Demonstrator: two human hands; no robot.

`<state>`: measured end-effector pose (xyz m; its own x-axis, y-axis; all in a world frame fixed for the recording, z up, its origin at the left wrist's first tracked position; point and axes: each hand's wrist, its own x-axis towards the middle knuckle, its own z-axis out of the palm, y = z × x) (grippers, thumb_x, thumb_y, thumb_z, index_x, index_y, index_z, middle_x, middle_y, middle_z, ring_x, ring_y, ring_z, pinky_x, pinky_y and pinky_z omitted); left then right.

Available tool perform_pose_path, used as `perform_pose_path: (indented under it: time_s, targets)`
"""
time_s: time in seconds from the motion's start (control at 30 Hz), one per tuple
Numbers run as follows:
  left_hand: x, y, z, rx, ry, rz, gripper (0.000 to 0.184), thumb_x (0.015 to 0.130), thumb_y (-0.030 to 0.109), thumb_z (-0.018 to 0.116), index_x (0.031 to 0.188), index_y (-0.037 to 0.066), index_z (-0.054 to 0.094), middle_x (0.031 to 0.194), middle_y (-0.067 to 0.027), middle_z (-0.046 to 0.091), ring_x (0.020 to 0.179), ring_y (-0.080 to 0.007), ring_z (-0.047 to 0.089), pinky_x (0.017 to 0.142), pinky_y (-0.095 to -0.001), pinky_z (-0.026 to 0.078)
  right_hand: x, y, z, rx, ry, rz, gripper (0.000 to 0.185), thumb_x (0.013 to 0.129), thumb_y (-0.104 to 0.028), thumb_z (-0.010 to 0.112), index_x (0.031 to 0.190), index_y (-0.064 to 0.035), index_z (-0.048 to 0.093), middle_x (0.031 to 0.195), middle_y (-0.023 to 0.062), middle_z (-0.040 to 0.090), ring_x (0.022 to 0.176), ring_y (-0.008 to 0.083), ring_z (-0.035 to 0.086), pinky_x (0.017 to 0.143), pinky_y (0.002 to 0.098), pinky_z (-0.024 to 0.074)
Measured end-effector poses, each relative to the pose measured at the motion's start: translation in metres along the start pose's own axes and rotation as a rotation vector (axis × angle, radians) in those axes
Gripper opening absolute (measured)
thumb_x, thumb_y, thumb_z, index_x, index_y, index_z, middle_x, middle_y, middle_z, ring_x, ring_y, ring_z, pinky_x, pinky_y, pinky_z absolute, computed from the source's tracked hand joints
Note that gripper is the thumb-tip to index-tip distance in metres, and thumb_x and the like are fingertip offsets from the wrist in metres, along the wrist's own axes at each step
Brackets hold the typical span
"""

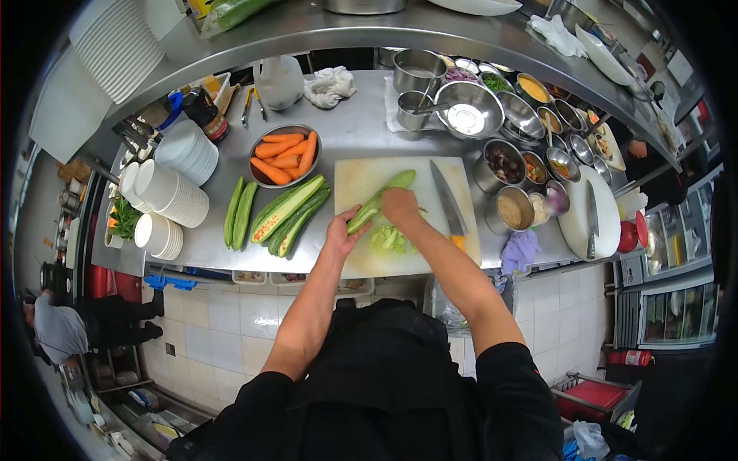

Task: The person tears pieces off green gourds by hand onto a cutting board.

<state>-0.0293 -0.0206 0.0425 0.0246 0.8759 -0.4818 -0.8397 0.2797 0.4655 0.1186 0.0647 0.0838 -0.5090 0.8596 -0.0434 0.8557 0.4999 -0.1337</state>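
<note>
Mid-job, by the look of it, at the white cutting board [356,178]! Biggest first: just left of it lie the large cut cucumbers [290,203], pale flesh and seeds showing, so those seem yet to be cleaned out. Beside them, two slimmer green cucumbers [243,213] rest skin up; finished or untouched, it can't be told from here. And in play, one cucumber piece [370,209], slanting over the middle of the board! The left hand [344,229] has the near end, fingers wrapped round it; the right hand [400,204] is curled over the farther part, and whether a tool sits inside that fist is hidden. Just beside the right wrist, a small heap of pale green scrapings [390,240] suggests a fair share is already out.

Now the wide view: tiled floor [234,330] behind, a glass-fronted fridge [680,307] over on the right, a co-worker [61,330] away to the left. The steel table [354,131] is a packed house! White container stacks [177,196] crowd the left, a wide steel mixing bowl [466,115] gleams beyond the board, and carrots [284,157] fill another bowl behind the cucumbers. A broad knife [448,198] lies free on the board's right side, with a crumpled purple cloth [521,250] just past the edge.
</note>
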Motion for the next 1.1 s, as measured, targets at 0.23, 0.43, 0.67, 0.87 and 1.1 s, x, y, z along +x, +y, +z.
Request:
perform_pose_path:
  time_s: [0.23,0.43,0.67,0.87,1.1]
  targets:
    - [0.007,-0.015,0.0,0.104,0.137,0.096,0.033,0.088,0.012,0.05,0.116,-0.005,0.051,0.111,-0.0152,0.056,0.102,-0.0233,0.054,0.088,-0.0372,0.045,-0.039,-0.056,-0.014,0.147,-0.077,-0.037,0.015,0.076,-0.012,0.052,0.078,-0.0042,0.065,0.08,0.0152,0.064,0.075,0.029,0.064,0.066,0.04,0.0506]
    - [0.003,-0.007,0.001,0.063,0.102,0.071,0.033,0.088,0.012,0.05,0.117,-0.005,0.05,0.112,-0.0155,0.055,0.098,-0.0249,0.056,0.085,-0.0354,0.047,-0.055,-0.065,-0.04,0.175,-0.125,-0.011,0.015,0.076,-0.013,0.054,0.079,-0.0046,0.065,0.081,0.0158,0.065,0.073,0.029,0.065,0.063,0.0395,0.0513]
    - [0.008,-0.01,0.006,0.048,0.087,0.047,0.034,0.091,0.014,0.045,0.121,-0.003,0.047,0.111,-0.0148,0.055,0.097,-0.0248,0.057,0.085,-0.0354,0.048,-0.008,-0.017,-0.003,0.032,0.012,0.055,0.013,0.077,-0.012,0.054,0.077,-0.0065,0.066,0.079,0.0144,0.065,0.073,0.028,0.065,0.061,0.0381,0.0515]
    - [0.019,-0.015,-0.012,0.034,0.102,0.06,0.035,0.09,0.013,0.048,0.119,-0.006,0.047,0.112,-0.0155,0.054,0.098,-0.0251,0.056,0.086,-0.0355,0.047,-0.05,-0.07,-0.008,0.093,-0.039,-0.081,0.013,0.077,-0.012,0.053,0.076,-0.0055,0.065,0.076,0.0138,0.064,0.071,0.0282,0.065,0.061,0.0386,0.0511]
    - [0.017,-0.012,-0.004,0.032,0.099,0.008,0.031,0.092,0.015,0.042,0.117,-0.004,0.047,0.111,-0.0168,0.055,0.1,-0.0248,0.056,0.088,-0.0343,0.047,0.0,-0.002,-0.007,0.077,0.076,0.105,0.012,0.077,-0.012,0.052,0.074,-0.004,0.062,0.077,0.0142,0.064,0.072,0.0282,0.064,0.059,0.0391,0.0509]
